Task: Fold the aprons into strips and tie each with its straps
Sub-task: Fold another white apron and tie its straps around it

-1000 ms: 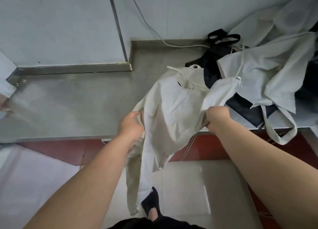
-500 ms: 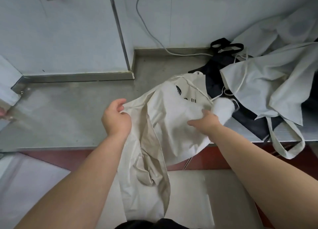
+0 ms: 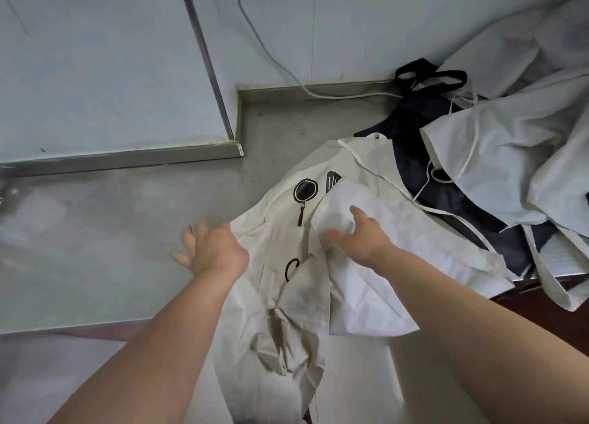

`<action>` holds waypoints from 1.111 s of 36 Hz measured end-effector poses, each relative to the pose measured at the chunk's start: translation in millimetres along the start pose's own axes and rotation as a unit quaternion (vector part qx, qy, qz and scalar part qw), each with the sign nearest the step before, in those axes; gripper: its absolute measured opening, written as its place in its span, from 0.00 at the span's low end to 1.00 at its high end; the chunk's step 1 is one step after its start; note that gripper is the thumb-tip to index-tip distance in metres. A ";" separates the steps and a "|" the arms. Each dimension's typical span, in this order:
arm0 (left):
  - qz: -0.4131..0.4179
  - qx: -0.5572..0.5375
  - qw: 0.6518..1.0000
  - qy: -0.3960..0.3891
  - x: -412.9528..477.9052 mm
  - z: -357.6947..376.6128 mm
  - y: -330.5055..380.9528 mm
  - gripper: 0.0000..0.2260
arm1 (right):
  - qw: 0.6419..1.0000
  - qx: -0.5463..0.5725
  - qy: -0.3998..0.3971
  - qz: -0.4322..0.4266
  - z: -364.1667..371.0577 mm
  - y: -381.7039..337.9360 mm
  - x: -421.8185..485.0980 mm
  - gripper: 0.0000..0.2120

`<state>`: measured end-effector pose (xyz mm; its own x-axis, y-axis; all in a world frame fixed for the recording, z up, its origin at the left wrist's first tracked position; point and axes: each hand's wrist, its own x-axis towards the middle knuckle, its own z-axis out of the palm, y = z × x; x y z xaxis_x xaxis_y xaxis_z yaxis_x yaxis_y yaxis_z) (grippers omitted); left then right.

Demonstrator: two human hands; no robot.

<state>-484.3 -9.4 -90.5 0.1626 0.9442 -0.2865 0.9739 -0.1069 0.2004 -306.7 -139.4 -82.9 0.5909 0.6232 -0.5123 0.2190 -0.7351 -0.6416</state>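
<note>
The cream apron, printed with a black pan and spatula, lies at the centre of the frame. Its upper half is spread on the steel worktop and its crumpled lower half hangs over the front edge towards the bottom of the frame. The left hand sits at the apron's left edge with its fingers splayed and released, gripping nothing; whether the palm touches the cloth I cannot tell. The right hand lies flat on a paler flap turned over the middle, its fingers straight and pressing rather than pinching.

The cloth looks like thin, light cotton: limp, easily creased, and it will not hold a line unless smoothed flat. The overhanging half will likely drag the rest off the steel, which looks slick, so it should be pulled up first. The best holds are probably the hemmed side edges and corners, drawn taut between both hands. A narrow strap runs across the top towards the right; it is thin and may snag on the dark apron and pale aprons heaped at the upper right, just beside it.
</note>
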 end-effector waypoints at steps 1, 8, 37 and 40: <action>0.024 0.001 1.000 0.005 4.0 -1.0 5.2 0.22 | 1.000 -0.002 0.007 0.007 -2.7 0.1 2.6 0.36; 0.222 -0.097 0.968 -0.061 22.2 -7.9 72.9 0.23 | 0.996 0.009 0.088 0.024 -43.3 2.5 16.7 0.32; 0.143 -0.206 0.947 -0.202 86.4 65.7 240.3 0.13 | 0.995 0.098 -0.032 0.002 -129.0 29.1 206.7 0.07; 0.118 -0.353 0.899 -0.230 77.2 57.1 247.1 0.13 | 0.987 0.114 -0.031 -0.111 -130.1 15.9 191.6 0.08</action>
<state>-222.1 19.2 -116.6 0.5572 0.6758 -0.4824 0.5870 0.0903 0.8045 -89.0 -66.4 -116.9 0.4985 0.7826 -0.3730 0.1529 -0.5029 -0.8507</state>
